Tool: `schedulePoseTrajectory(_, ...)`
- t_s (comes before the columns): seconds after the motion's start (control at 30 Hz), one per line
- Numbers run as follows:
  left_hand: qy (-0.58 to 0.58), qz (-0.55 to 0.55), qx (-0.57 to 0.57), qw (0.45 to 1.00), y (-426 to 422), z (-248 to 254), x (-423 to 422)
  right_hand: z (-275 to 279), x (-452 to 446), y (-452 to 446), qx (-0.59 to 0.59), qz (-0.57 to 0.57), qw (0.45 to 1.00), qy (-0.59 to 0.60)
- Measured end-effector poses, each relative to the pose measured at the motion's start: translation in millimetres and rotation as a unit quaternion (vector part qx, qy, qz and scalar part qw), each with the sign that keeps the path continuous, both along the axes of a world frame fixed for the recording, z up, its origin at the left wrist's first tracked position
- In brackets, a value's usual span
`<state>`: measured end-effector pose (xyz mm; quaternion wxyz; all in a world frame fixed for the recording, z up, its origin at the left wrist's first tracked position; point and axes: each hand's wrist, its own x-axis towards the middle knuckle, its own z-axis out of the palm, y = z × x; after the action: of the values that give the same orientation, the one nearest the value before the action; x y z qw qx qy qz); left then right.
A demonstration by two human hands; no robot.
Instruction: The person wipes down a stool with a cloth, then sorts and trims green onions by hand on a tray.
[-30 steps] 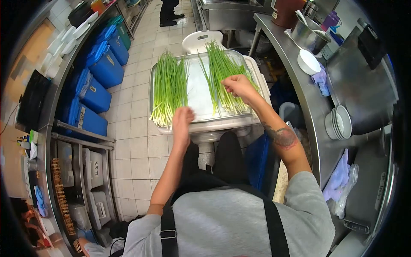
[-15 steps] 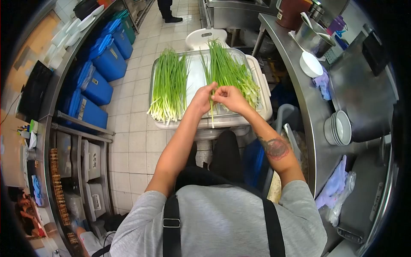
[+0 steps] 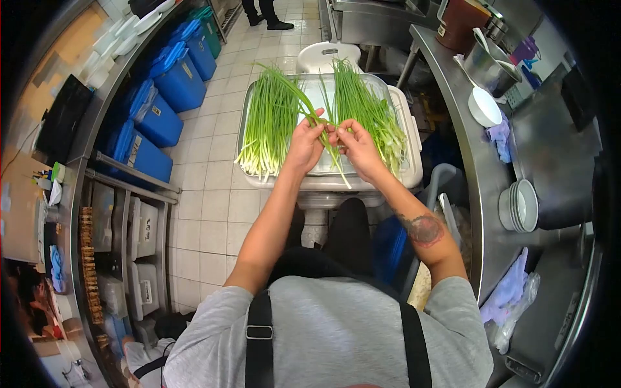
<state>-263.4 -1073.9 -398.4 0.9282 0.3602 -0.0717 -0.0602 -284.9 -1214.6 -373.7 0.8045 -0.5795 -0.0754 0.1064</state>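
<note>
My left hand [image 3: 306, 143] is closed around a green onion [image 3: 336, 161], whose leaves trail up and to the left while its white end points down toward my lap. Fingers of my right hand [image 3: 359, 150] pinch the same stalk a little to the right. Both hands hover over the near side of a metal tray [image 3: 315, 90]. On the tray's left half lies a pile of green onions [image 3: 266, 119], white ends toward me. A second green onion pile [image 3: 362, 97] fans out on the right, close to my right hand.
The tray rests on a pale plastic container [image 3: 413, 145], with a white stool [image 3: 328, 57] behind it. Blue bins [image 3: 178, 77] line the left side. A steel counter [image 3: 462, 145] runs along my right, holding a white ladle [image 3: 484, 107] and stacked bowls [image 3: 517, 205]. Another person's legs [image 3: 266, 10] stand far ahead.
My hands have moved slightly apart, and the green onion's leaves now stretch up-left over the left pile. The view has shifted, so the surroundings sit a bit further right.
</note>
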Motion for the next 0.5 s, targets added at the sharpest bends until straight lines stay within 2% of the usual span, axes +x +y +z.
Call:
schedulePoseTrajectory(0.07, -0.012, 0.000, 0.029, 1.000, 5, -3, 2, -6, 1, -1, -0.034, 0.013, 0.999, -0.004)
schedulePoseTrajectory(0.17, 0.011, 0.048, 0.007, 0.999, 14, -3, 13, -12, 0, -1, -0.071, 0.031, 0.997, -0.022)
schedulePoseTrajectory(0.3, 0.017, 0.127, 0.065, 0.990, 42, 5, 31, -14, -2, 0, -0.122, 0.049, 0.989, -0.072)
schedulePoseTrajectory(0.43, 0.020, 0.023, 0.073, 0.997, 51, 30, 18, -10, -5, 4, -0.218, 0.043, 0.968, -0.119)
schedulePoseTrajectory(0.5, 0.007, 0.004, 0.076, 0.997, 49, 33, 12, -4, -10, 3, -0.270, 0.043, 0.952, -0.138)
